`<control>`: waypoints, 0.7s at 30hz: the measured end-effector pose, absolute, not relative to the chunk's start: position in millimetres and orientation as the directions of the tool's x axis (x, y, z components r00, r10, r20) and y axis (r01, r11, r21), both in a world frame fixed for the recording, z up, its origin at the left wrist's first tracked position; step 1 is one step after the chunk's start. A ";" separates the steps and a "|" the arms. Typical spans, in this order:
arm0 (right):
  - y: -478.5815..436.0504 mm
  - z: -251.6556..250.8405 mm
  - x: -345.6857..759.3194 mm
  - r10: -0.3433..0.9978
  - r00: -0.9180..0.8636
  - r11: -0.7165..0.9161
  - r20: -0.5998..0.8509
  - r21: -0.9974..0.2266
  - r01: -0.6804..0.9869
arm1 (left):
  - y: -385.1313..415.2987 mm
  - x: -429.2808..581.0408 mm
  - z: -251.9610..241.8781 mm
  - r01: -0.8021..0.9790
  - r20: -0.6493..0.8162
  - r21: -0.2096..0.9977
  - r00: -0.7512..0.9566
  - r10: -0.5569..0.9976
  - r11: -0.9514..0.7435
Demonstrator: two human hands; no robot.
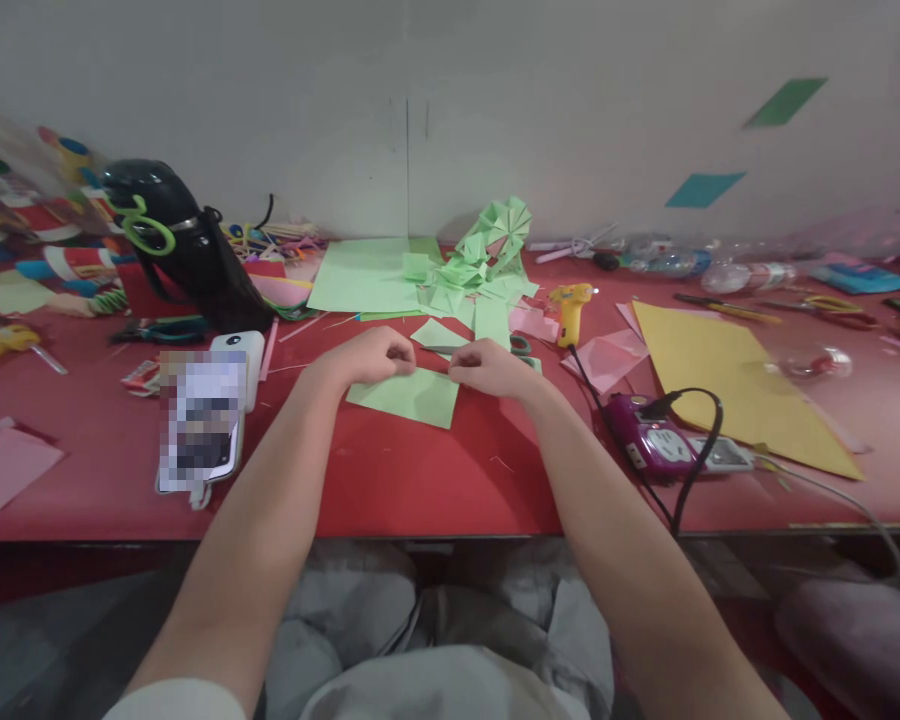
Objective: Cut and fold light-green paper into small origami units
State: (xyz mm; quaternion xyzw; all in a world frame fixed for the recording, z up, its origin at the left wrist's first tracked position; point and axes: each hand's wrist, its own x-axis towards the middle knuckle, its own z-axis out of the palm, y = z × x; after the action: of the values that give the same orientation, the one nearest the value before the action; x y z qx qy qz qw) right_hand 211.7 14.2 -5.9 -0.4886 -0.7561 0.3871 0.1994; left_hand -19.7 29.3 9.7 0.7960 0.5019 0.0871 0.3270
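A light green sheet of paper (411,398) lies on the red tabletop in front of me. My left hand (373,356) rests at its far left edge, fingers curled down onto the paper. At the far right corner, my right hand (489,367) pinches the same sheet between thumb and fingers. Just beyond the hands are a smaller green paper piece (436,334) and scissors (521,345), partly hidden by the right hand. Farther back, folded green paper shapes (487,250) are piled beside larger green sheets (360,275).
On the left stand a black bottle (187,240) and a phone (202,420). To the right are a yellow glue gun (572,310), pink paper (607,358), a purple power strip (656,437) with cables and a yellow sheet (735,390). Plastic bottles (750,277) lie by the wall.
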 end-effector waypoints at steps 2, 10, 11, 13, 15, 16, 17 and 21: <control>17.9 -8.4 217.3 0.915 -0.398 0.213 -0.072 -0.750 0.626 | 33.4 -30.3 9.0 0.777 -0.190 0.571 0.439 0.878 -0.265; 20.1 -8.2 222.1 0.957 -0.281 0.197 0.069 -0.866 0.459 | 33.8 -37.3 10.1 0.769 -0.112 0.584 0.393 0.912 -0.260; 19.2 -8.4 220.4 0.948 -0.306 0.216 0.083 -0.876 0.432 | 32.4 -34.1 10.9 0.755 -0.100 0.595 0.410 0.907 -0.275; 17.9 -9.5 217.8 0.926 -0.365 0.250 0.092 -0.875 0.414 | 29.8 -28.8 12.3 0.733 -0.079 0.610 0.433 0.898 -0.300; 17.6 -10.4 217.0 0.913 -0.401 0.261 0.078 -0.867 0.425 | 28.2 -26.0 13.4 0.726 -0.068 0.615 0.436 0.897 -0.307; 17.8 -10.5 217.3 0.911 -0.407 0.251 0.063 -0.867 0.430 | 27.7 -25.6 13.9 0.728 -0.067 0.615 0.432 0.900 -0.303; 18.0 -10.4 217.9 0.913 -0.406 0.235 0.045 -0.871 0.431 | 27.3 -25.6 14.4 0.729 -0.067 0.616 0.427 0.902 -0.299; 18.9 -9.0 220.2 0.924 -0.382 0.179 0.006 -0.890 0.419 | 27.1 -27.1 15.8 0.728 -0.064 0.621 0.415 0.907 -0.290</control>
State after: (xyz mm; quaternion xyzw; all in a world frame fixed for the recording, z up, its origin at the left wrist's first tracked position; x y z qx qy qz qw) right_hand 220.2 18.9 -9.0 -0.4729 -0.7102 0.4322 0.2921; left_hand -27.1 27.1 15.8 0.7883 0.5187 0.1526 0.2935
